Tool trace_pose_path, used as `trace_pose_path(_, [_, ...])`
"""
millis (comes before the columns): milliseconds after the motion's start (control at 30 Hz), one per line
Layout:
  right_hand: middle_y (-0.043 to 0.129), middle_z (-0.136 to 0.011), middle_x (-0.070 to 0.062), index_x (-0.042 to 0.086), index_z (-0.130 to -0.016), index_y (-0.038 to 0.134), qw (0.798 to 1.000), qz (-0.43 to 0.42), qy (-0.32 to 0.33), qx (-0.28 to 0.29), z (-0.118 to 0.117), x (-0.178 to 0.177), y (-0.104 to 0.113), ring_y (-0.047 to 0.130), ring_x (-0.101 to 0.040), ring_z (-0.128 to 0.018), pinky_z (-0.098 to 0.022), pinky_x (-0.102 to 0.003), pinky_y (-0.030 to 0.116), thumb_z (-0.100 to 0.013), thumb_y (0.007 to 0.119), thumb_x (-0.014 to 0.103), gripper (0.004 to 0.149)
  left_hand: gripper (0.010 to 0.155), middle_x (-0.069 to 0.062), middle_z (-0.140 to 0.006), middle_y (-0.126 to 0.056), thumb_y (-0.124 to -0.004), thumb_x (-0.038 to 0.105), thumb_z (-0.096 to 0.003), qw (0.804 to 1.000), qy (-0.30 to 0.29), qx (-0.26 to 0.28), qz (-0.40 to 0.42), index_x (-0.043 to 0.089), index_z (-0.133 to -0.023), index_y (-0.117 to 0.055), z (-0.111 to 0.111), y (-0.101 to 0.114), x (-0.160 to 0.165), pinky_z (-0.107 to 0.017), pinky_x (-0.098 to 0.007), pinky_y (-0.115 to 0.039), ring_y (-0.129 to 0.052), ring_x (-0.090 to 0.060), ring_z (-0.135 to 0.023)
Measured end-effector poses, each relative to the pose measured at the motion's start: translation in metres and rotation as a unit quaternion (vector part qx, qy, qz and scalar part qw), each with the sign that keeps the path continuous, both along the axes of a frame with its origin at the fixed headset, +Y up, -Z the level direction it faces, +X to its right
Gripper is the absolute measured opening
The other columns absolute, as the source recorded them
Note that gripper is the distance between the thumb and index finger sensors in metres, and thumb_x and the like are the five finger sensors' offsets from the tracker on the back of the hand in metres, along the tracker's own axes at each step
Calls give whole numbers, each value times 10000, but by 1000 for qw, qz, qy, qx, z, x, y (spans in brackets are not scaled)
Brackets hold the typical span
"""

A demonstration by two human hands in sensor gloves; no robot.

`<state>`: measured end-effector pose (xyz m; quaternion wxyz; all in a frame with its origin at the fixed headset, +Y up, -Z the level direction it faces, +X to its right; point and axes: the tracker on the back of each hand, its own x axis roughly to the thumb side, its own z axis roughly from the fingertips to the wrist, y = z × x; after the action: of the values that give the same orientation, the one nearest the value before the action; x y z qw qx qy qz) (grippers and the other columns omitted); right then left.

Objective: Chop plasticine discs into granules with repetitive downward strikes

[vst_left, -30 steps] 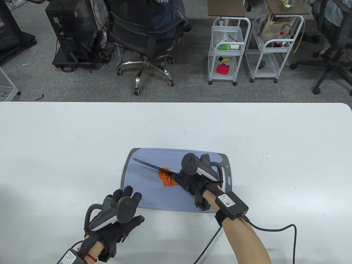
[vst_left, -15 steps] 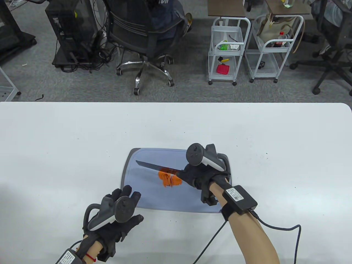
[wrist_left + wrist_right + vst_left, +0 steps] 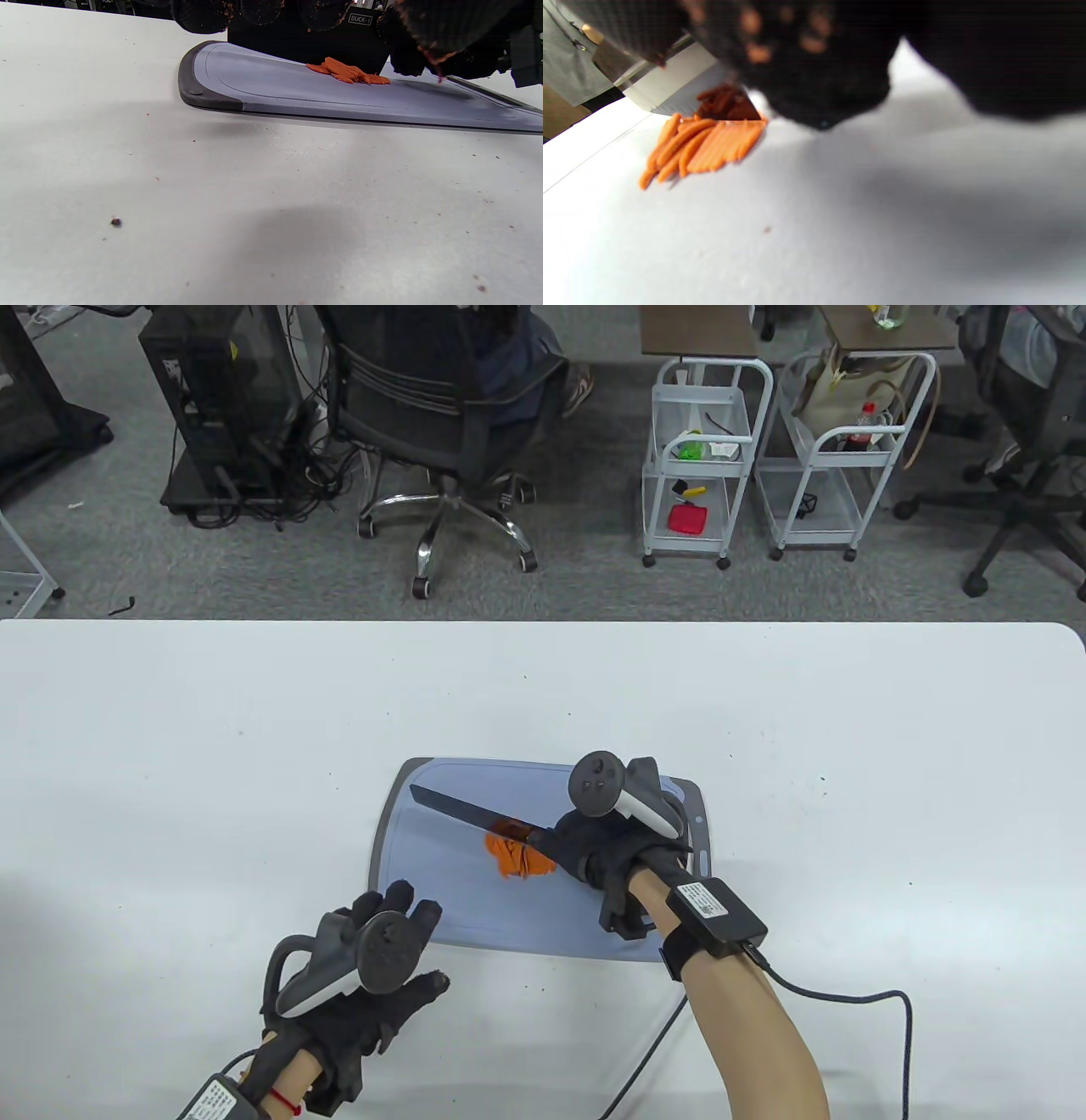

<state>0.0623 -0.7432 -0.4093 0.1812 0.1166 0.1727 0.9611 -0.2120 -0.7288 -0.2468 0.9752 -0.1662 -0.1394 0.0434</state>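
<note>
A heap of orange plasticine strips (image 3: 515, 854) lies near the middle of the grey-blue cutting board (image 3: 450, 899). My right hand (image 3: 594, 853) grips the handle of a dark knife (image 3: 462, 812), whose blade points up-left and crosses the far edge of the heap. The right wrist view shows the strips (image 3: 706, 146) with the blade (image 3: 683, 93) behind them. My left hand (image 3: 377, 976) rests flat and open on the table at the board's near left corner, fingers touching its edge. The left wrist view shows the board (image 3: 263, 91) and the strips (image 3: 348, 73).
The white table (image 3: 212, 746) stretches around the board. The right wrist cable (image 3: 814, 997) trails over the table at the lower right. Small crumbs (image 3: 115, 221) dot the table. Chairs and carts stand on the floor beyond the far edge.
The right hand drew back right with the knife, then came back left and down; the blade tip now sits farther up-left. The left hand shifted slightly toward the board.
</note>
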Motion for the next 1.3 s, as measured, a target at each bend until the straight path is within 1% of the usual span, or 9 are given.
trace_pose_path(167, [1032, -201, -22, 40, -613, 965, 1000, 7, 12, -6, 7, 5, 20, 1009, -291, 101, -30, -524, 857, -409, 699, 684, 725, 815, -116, -1274, -342, -604, 670, -421, 1000, 5, 6, -8, 325, -1141, -439, -1, 1, -3, -771, -656, -427, -500, -494, -1120])
trace_pose_path(267, [1031, -205, -23, 43, -613, 965, 998, 56, 17, -14, 9, 0, 9, 1010, -292, 97, -33, -525, 857, -408, 701, 685, 724, 818, -117, -1273, -344, -604, 670, -421, 1000, 0, 4, -12, 322, -1142, -436, 0, 0, -1, -771, -656, -429, -499, -496, -1120])
trace_pose_path(400, [1020, -183, -8, 63, -588, 961, 997, 69, 20, 13, 9, -7, -1, 1011, -287, 120, -20, -527, 863, -414, 706, 687, 696, 816, -116, -1274, -345, -602, 672, -421, 1000, -3, -4, -13, 325, -1141, -437, 0, -3, 1, -771, -655, -430, -502, -494, -1119])
trace_pose_path(500, [1013, -172, -5, 66, -578, 955, 999, 38, 7, 0, 9, -7, -9, 1008, -284, 132, -15, -528, 863, -419, 707, 688, 688, 817, -116, -1273, -341, -603, 670, -422, 1000, -2, -11, -10, 323, -1142, -435, 0, -4, 3, -771, -655, -427, -498, -496, -1120])
trace_pose_path(600, [1009, -173, 5, 69, -586, 942, 997, 66, 19, 18, 17, -18, -10, 1011, -279, 128, -23, -524, 869, -421, 689, 695, 695, 815, -114, -1273, -342, -602, 670, -422, 1000, -1, -8, -4, 325, -1141, -436, -1, -1, 2, -772, -655, -427, -497, -496, -1120])
trace_pose_path(833, [1011, -185, -1, 60, -608, 933, 996, 65, -1, -54, 16, 1, -5, 1015, -292, 114, -42, -536, 868, -422, 692, 697, 706, 816, -116, -1272, -345, -603, 671, -421, 1000, 5, -6, -8, 324, -1141, -439, -1, -1, -4, -770, -656, -429, -500, -496, -1119])
trace_pose_path(1000, [1010, -185, 0, 62, -600, 939, 998, 52, 7, -16, 13, -14, -9, 1013, -289, 111, -42, -532, 870, -423, 690, 700, 707, 815, -114, -1273, -346, -603, 669, -422, 1000, 6, -3, 2, 323, -1141, -439, -1, 1, -2, -771, -655, -428, -500, -494, -1120])
trace_pose_path(1167, [1033, -200, -21, 28, -614, 958, 999, 40, -6, -3, 7, -10, 13, 1020, -293, 103, -32, -531, 868, -416, 723, 690, 730, 816, -115, -1272, -349, -604, 670, -420, 1000, 3, -5, 4, 324, -1140, -441, 0, 1, -2, -770, -655, -432, -504, -495, -1118])
trace_pose_path(1300, [1036, -208, -29, 25, -621, 956, 999, 27, -5, -39, 13, -2, 28, 1026, -299, 90, -40, -534, 868, -426, 727, 687, 727, 815, -113, -1274, -345, -603, 670, -422, 1000, 8, -3, 5, 324, -1141, -439, -2, 2, -4, -771, -655, -429, -500, -495, -1120])
